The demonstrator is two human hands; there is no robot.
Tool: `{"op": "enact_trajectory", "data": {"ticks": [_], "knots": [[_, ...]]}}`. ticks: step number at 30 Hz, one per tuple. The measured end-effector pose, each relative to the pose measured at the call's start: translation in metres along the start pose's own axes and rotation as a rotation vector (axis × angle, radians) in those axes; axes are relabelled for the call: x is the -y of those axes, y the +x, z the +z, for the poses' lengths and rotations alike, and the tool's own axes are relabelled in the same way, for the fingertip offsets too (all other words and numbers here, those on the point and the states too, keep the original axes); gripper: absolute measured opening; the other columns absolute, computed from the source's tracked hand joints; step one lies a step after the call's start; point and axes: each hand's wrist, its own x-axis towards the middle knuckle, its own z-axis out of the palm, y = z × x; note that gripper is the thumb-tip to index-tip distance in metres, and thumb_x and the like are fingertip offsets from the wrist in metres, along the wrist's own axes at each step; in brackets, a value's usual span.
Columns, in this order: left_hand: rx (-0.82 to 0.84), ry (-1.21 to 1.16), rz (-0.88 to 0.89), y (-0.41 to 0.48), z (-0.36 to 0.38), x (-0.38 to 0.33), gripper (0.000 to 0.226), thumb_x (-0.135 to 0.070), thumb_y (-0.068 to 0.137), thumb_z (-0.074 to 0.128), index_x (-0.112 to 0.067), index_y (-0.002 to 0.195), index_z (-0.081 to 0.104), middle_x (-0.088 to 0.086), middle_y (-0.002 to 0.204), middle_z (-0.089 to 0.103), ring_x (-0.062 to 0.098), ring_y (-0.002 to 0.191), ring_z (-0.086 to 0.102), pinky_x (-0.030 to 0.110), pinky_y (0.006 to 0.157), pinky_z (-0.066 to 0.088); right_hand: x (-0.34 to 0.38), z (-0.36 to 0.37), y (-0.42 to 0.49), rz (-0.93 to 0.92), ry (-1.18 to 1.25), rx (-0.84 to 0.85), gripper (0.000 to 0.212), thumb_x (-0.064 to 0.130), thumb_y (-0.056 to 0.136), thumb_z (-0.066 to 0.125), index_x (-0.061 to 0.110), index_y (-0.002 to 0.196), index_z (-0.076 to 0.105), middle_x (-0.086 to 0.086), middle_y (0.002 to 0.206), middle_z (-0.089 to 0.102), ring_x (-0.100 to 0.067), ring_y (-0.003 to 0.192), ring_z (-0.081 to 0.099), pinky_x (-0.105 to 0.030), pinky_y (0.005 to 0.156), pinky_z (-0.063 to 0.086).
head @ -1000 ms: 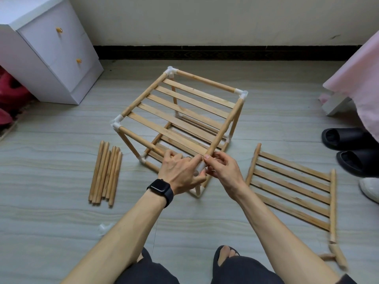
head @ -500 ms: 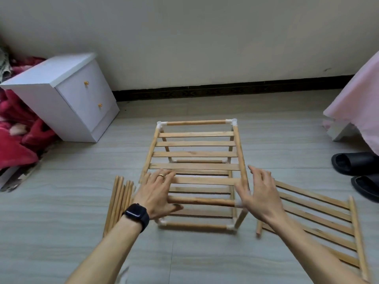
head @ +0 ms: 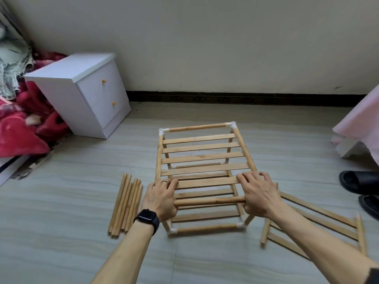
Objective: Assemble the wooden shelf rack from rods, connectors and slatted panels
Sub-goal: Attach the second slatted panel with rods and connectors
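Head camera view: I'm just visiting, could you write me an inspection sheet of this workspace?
Surface: pale plank-patterned floor; all the work lies on it.
Job's things: rack frame stands upright, with white connectors at its corners; loose rods bundled to its left; spare slatted panel flat to its right.
Clutter: black slippers at the right edge; red blanket at the left.
Hands: left hand and right hand each grip a near top corner of the rack frame.
Cables: nothing seen.
Surroundings: white cabinet at back left; pink cloth at far right.
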Motion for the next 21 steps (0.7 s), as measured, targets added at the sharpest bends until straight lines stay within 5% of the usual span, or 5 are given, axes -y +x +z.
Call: {"op": "enact_trajectory", "data": {"ticks": [4, 9, 13, 17, 21], "knots": [[0.012, 0.044, 0.004, 0.004, -0.003, 0.002, 0.057, -0.033, 0.085, 0.052, -0.025, 0.139, 0.037, -0.001, 0.122, 0.056, 0.022, 0.112, 0.050, 0.038, 0.095, 0.040, 0.003, 0.004, 0.003, -0.016, -0.039, -0.144, 0.047, 0.029, 0.064, 0.057, 0.016, 0.109, 0.062, -0.004, 0.097, 0.066, -0.028, 0.087, 0.059, -0.040, 0.074, 0.040], [-0.003, 0.054, 0.008, 0.012, 0.001, 0.008, 0.053, -0.030, 0.084, 0.050, -0.024, 0.136, 0.040, -0.001, 0.117, 0.059, 0.022, 0.109, 0.052, 0.038, 0.093, 0.040, 0.006, 0.001, 0.011, -0.012, -0.056, -0.170, 0.034, 0.028, 0.062, 0.064, 0.014, 0.093, 0.064, -0.006, 0.085, 0.068, -0.030, 0.080, 0.060, -0.039, 0.072, 0.044], [0.007, 0.060, 0.017, 0.015, -0.003, 0.012, 0.058, -0.033, 0.084, 0.054, -0.025, 0.138, 0.036, -0.001, 0.122, 0.056, 0.022, 0.113, 0.050, 0.039, 0.098, 0.039, 0.004, -0.002, 0.014, -0.014, -0.033, -0.108, 0.043, 0.036, 0.068, 0.054, 0.018, 0.106, 0.060, -0.002, 0.099, 0.067, -0.027, 0.094, 0.059, -0.039, 0.084, 0.041], [0.031, 0.091, 0.039, 0.011, -0.004, 0.008, 0.070, -0.051, 0.077, 0.060, -0.024, 0.137, 0.035, 0.000, 0.122, 0.058, 0.024, 0.116, 0.051, 0.044, 0.103, 0.038, -0.007, 0.004, 0.013, -0.058, 0.012, 0.039, 0.081, 0.054, 0.070, 0.056, 0.018, 0.141, 0.042, -0.001, 0.139, 0.052, -0.023, 0.130, 0.051, -0.052, 0.111, 0.026], [0.015, 0.070, 0.010, 0.009, -0.004, 0.005, 0.066, -0.050, 0.078, 0.058, -0.023, 0.136, 0.039, 0.000, 0.122, 0.060, 0.023, 0.114, 0.053, 0.042, 0.100, 0.041, -0.011, 0.004, 0.021, -0.082, 0.025, 0.101, 0.085, 0.059, 0.075, 0.056, 0.020, 0.147, 0.033, 0.001, 0.137, 0.050, -0.023, 0.131, 0.047, -0.051, 0.117, 0.021]]}}
